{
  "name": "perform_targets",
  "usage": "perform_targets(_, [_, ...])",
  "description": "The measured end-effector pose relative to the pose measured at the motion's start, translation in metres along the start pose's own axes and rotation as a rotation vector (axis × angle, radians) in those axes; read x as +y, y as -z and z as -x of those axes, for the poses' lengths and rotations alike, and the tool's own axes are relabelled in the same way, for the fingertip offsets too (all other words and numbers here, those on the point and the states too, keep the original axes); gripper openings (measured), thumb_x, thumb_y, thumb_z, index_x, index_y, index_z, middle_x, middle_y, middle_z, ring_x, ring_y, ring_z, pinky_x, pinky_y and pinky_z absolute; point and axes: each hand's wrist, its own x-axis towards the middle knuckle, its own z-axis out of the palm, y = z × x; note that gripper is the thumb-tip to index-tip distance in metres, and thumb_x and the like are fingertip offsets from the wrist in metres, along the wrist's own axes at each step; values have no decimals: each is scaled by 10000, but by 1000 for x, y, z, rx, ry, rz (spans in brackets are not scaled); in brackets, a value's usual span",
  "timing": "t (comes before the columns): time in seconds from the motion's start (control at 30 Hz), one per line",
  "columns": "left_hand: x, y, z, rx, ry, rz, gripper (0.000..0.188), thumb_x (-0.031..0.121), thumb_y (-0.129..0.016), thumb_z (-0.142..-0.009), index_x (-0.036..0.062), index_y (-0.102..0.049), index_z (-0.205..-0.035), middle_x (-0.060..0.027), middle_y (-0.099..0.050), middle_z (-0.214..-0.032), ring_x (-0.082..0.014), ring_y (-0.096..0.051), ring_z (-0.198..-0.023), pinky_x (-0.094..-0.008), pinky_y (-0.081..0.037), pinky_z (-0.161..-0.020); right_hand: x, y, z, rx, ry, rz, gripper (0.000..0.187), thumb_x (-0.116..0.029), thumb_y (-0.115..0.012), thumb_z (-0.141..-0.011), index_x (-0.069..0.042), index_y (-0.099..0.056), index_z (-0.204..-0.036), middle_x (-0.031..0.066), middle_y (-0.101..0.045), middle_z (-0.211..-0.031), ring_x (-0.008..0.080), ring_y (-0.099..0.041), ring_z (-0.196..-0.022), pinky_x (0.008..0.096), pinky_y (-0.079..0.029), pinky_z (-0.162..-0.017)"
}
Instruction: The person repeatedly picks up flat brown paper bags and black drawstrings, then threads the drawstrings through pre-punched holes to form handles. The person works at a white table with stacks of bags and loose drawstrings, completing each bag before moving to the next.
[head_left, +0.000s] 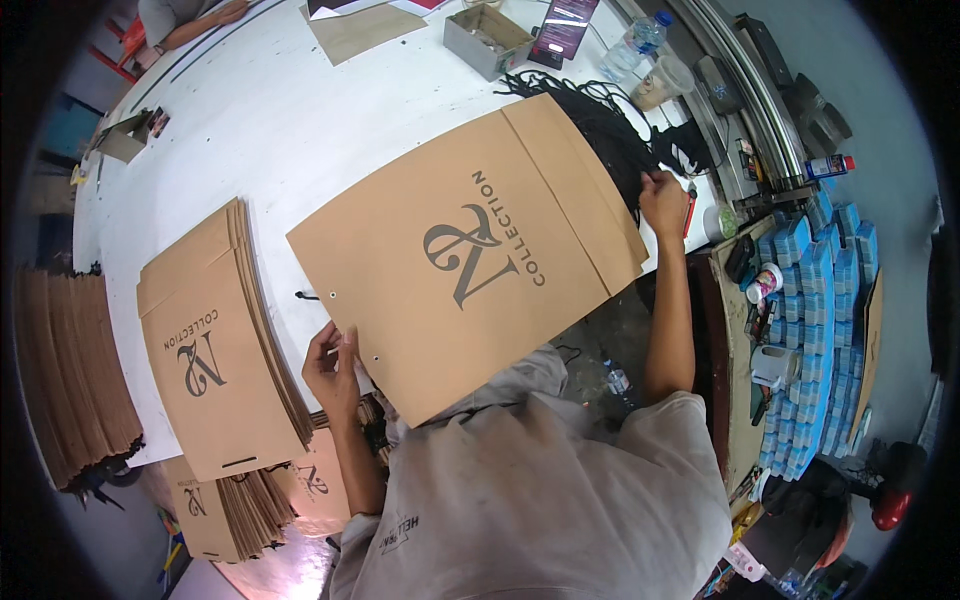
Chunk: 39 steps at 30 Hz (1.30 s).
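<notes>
A flat brown paper bag (400, 215) with dark print lies slantwise before me, across the table's near edge and over my lap. Two small punched holes show along its left end. My left hand (333, 368) is at that end, fingers bent and thumb apart from them beside the bag's edge. At the far right corner of the bag, my right hand (664, 205) pinches at the edge of a heap of black cords (600, 125). Its fingertips partly hide what they hold. A short black cord end (306, 296) pokes out beside the bag's left edge.
Left of me lies a stack of similar bags (215, 340), with more bundles (75, 370) at the far left. A grey box (487, 42), a bottle (637, 45) and a plastic cup (662, 82) stand beyond the cords. Another person's arm (205, 22) rests at the far table edge.
</notes>
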Motion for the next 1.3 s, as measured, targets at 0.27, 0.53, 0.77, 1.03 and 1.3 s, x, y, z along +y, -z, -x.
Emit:
perform_targets(0.27, [-23,4,-12,74,1,-25,334,160,-754,-956,-33,-670,-1216,-51,-692,-959,-94,-631,-870,-233,-527,-731,-29,-11,0,-28,-168,-560,398,-374,-740,-964,10,-785,-1059,101,-710,-726,180,-661,-618,332,-470,-533])
perform_targets(0.53, [-12,-25,-31,117,-11,152,300,112,-804,-905,-22,-669,-1137,-8,-643,-838,-46,-561,-725,-201,-479,-655,-182,-28,137,-696,154,-896,230,-221,-700,-997,0,-730,-1053,91,-725,-834,201,-694,-662,305,-518,-567])
perform_targets(0.77, [-8,-23,-20,71,27,155,327,115,-795,-906,-24,-662,-1170,-24,-649,-843,-67,-579,-725,-226,-491,-666,-204,-22,147,-735,765,-246,249,-196,-805,-858,34,-745,-932,183,-697,-855,366,-653,-737,432,-520,-687])
perform_targets(1.03, [-4,-18,-21,2,-6,110,352,96,-789,-909,-23,-623,-1194,-20,-658,-799,-73,-604,-701,-233,-490,-656,-258,-91,144,-77,584,-136,347,-301,-796,-871,19,-670,-914,190,-652,-857,374,-627,-883,477,-494,-808])
perform_targets(1.3, [-8,-26,-19,30,24,133,439,95,-790,-905,-38,-593,-1273,-23,-639,-790,-71,-591,-677,-236,-497,-640,-299,-98,176,-855,517,-862,140,-39,-647,-975,38,-707,-1075,126,-688,-947,125,-596,-795,269,-479,-693])
